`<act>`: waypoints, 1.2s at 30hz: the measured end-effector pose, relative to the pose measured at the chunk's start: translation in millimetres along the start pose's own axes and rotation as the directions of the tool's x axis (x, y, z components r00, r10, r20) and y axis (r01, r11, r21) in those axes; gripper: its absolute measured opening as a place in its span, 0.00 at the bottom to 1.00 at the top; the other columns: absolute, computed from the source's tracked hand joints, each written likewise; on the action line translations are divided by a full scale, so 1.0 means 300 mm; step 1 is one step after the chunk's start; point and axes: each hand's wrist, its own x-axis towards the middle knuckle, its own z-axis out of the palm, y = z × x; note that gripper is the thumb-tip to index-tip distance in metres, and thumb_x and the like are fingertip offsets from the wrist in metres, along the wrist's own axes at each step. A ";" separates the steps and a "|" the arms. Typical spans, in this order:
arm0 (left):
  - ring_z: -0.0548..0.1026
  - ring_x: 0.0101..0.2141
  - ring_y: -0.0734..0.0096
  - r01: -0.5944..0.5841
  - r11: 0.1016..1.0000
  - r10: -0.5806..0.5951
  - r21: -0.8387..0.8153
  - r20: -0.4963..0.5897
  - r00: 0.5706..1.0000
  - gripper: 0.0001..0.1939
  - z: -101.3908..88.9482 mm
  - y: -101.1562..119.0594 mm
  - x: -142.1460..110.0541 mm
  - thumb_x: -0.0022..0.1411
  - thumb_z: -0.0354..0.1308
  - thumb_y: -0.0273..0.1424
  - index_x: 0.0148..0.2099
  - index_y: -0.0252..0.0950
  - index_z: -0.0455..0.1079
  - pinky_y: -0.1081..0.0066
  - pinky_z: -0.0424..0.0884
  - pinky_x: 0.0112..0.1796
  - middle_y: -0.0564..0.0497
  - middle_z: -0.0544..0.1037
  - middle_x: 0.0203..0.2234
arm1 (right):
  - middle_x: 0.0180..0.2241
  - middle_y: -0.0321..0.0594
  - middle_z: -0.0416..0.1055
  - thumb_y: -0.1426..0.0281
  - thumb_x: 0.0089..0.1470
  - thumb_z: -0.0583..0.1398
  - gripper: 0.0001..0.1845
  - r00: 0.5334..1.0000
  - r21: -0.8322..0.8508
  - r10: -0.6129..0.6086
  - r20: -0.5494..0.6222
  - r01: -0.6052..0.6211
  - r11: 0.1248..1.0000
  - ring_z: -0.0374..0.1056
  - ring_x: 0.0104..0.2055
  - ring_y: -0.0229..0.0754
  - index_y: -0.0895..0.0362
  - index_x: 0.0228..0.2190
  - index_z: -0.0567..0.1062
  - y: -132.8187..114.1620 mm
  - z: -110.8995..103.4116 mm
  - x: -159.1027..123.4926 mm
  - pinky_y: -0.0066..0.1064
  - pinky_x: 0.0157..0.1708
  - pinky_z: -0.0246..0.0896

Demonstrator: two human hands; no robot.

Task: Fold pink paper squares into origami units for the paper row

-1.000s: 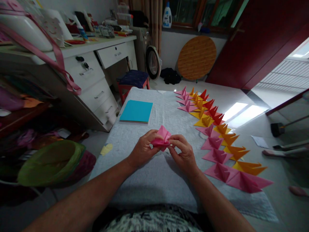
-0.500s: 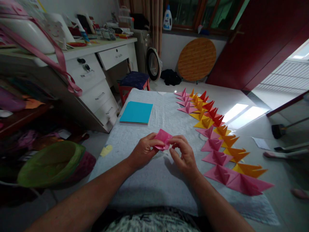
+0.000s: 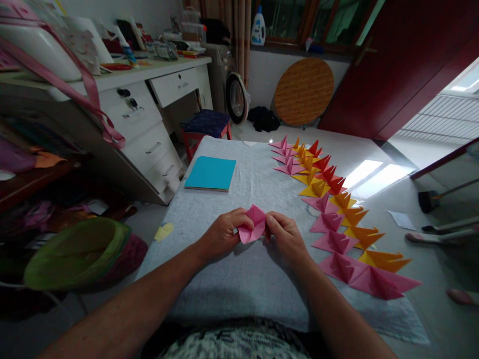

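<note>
Between my two hands, above the cloth-covered table (image 3: 250, 284), is a piece of pink origami paper (image 3: 256, 223), partly folded with a flap spread open toward me. My left hand (image 3: 223, 230) pinches its left side, thumb pressed onto the front. At its right edge my right hand (image 3: 286, 235) grips with thumb and fingertips; some of those fingers are hidden behind the paper. To the right stand rows of folded paper cranes in pink (image 3: 335, 242), yellow (image 3: 316, 189) and red (image 3: 332, 178). A stack of square paper, blue on top (image 3: 210, 173), lies at the table's far left.
A yellow patch (image 3: 163, 232) marks the table's left edge. Beside the table on the left is a bin with a green liner (image 3: 78, 252). A stool (image 3: 206, 123) stands past the far left corner, near the white desk (image 3: 138, 117).
The pink paper has been turned and its flap opened out wider. My right hand has closed from a loose, spread pose onto the paper's right edge.
</note>
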 end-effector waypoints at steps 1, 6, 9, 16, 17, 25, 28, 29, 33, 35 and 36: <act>0.75 0.35 0.71 0.012 1.000 -0.012 0.002 -0.002 1.000 0.02 -0.001 0.004 0.001 0.60 0.63 0.26 0.35 0.36 0.74 0.72 0.70 0.39 0.51 0.76 0.33 | 0.20 0.33 0.65 0.51 0.59 0.60 0.24 1.000 0.048 0.016 0.017 -0.017 0.999 0.59 0.21 0.33 0.57 0.22 0.72 0.001 -0.001 0.000 0.26 0.22 0.54; 0.77 0.37 0.70 0.087 0.996 -0.087 -0.012 0.008 0.996 0.09 -0.005 0.015 -0.001 0.59 0.65 0.26 0.42 0.38 0.72 0.71 0.71 0.40 0.52 0.78 0.36 | 0.19 0.34 0.66 0.51 0.58 0.61 0.23 0.995 0.190 0.068 0.073 -0.081 0.978 0.61 0.20 0.34 0.57 0.23 0.73 0.027 -0.006 0.005 0.26 0.21 0.56; 0.78 0.38 0.69 0.077 0.997 -0.077 0.009 0.008 0.997 0.13 -0.005 0.013 -0.002 0.59 0.65 0.26 0.46 0.39 0.72 0.70 0.71 0.41 0.52 0.79 0.39 | 0.19 0.34 0.67 0.52 0.57 0.63 0.21 0.991 0.227 0.096 0.091 -0.114 0.967 0.61 0.19 0.33 0.58 0.25 0.74 0.046 -0.008 0.008 0.25 0.20 0.56; 0.77 0.40 0.68 -0.014 0.997 0.012 0.080 0.022 1.000 0.10 -0.006 0.009 0.004 0.61 0.64 0.27 0.46 0.38 0.75 0.69 0.72 0.42 0.49 0.77 0.40 | 0.21 0.31 0.68 0.56 0.54 0.66 0.16 0.983 0.250 0.140 0.117 -0.166 0.954 0.61 0.19 0.31 0.57 0.32 0.77 0.054 -0.009 0.007 0.22 0.20 0.57; 0.77 0.41 0.68 -0.018 0.996 0.016 0.085 0.025 1.000 0.10 -0.006 0.009 0.005 0.61 0.64 0.27 0.46 0.38 0.75 0.69 0.72 0.42 0.49 0.77 0.40 | 0.21 0.31 0.68 0.56 0.54 0.66 0.16 0.983 0.246 0.139 0.116 -0.164 0.955 0.61 0.19 0.30 0.57 0.32 0.76 0.053 -0.008 0.006 0.22 0.20 0.56; 0.76 0.40 0.70 0.006 0.996 -0.013 0.093 0.068 0.998 0.09 -0.010 0.015 0.005 0.63 0.61 0.25 0.45 0.40 0.77 0.70 0.72 0.42 0.50 0.76 0.39 | 0.18 0.30 0.65 0.54 0.53 0.66 0.18 0.990 0.148 0.121 0.078 -0.131 0.980 0.58 0.18 0.30 0.57 0.30 0.76 0.032 0.005 0.007 0.23 0.18 0.51; 0.76 0.40 0.70 0.003 0.997 -0.008 0.072 0.064 0.998 0.10 -0.010 0.014 0.005 0.63 0.61 0.24 0.46 0.40 0.76 0.70 0.72 0.42 0.50 0.76 0.40 | 0.17 0.30 0.65 0.53 0.53 0.66 0.19 0.991 0.117 0.115 0.062 -0.122 0.986 0.58 0.18 0.31 0.57 0.28 0.76 0.025 0.006 0.006 0.24 0.18 0.51; 0.76 0.40 0.70 0.002 0.998 -0.006 0.070 0.058 0.998 0.11 -0.010 0.013 0.005 0.63 0.61 0.24 0.47 0.40 0.76 0.70 0.72 0.42 0.50 0.76 0.40 | 0.17 0.30 0.65 0.53 0.53 0.65 0.19 0.992 0.106 0.112 0.058 -0.118 0.987 0.58 0.18 0.31 0.57 0.28 0.76 0.024 0.006 0.005 0.24 0.18 0.51; 0.77 0.41 0.68 0.001 0.996 -0.006 0.090 0.057 0.998 0.13 -0.013 0.003 0.005 0.62 0.62 0.25 0.49 0.41 0.77 0.68 0.73 0.43 0.49 0.77 0.40 | 0.18 0.31 0.65 0.53 0.55 0.64 0.19 0.992 0.062 0.108 0.060 -0.112 0.992 0.58 0.17 0.31 0.57 0.27 0.75 0.033 0.002 0.005 0.24 0.18 0.51; 0.77 0.42 0.67 0.001 0.996 -0.008 0.090 0.072 0.997 0.15 -0.015 0.000 0.006 0.61 0.62 0.25 0.51 0.42 0.77 0.67 0.73 0.44 0.48 0.78 0.41 | 0.18 0.31 0.65 0.54 0.56 0.64 0.19 0.992 0.052 0.115 0.060 -0.118 0.992 0.58 0.17 0.31 0.58 0.27 0.75 0.041 0.001 0.006 0.24 0.17 0.50; 0.77 0.42 0.66 0.002 0.996 -0.009 0.085 0.080 0.997 0.16 -0.016 -0.001 0.007 0.61 0.63 0.25 0.51 0.42 0.77 0.67 0.73 0.44 0.48 0.78 0.42 | 0.18 0.31 0.66 0.54 0.56 0.64 0.19 0.991 0.056 0.119 0.060 -0.123 0.991 0.58 0.17 0.30 0.58 0.27 0.75 0.044 0.000 0.006 0.23 0.17 0.50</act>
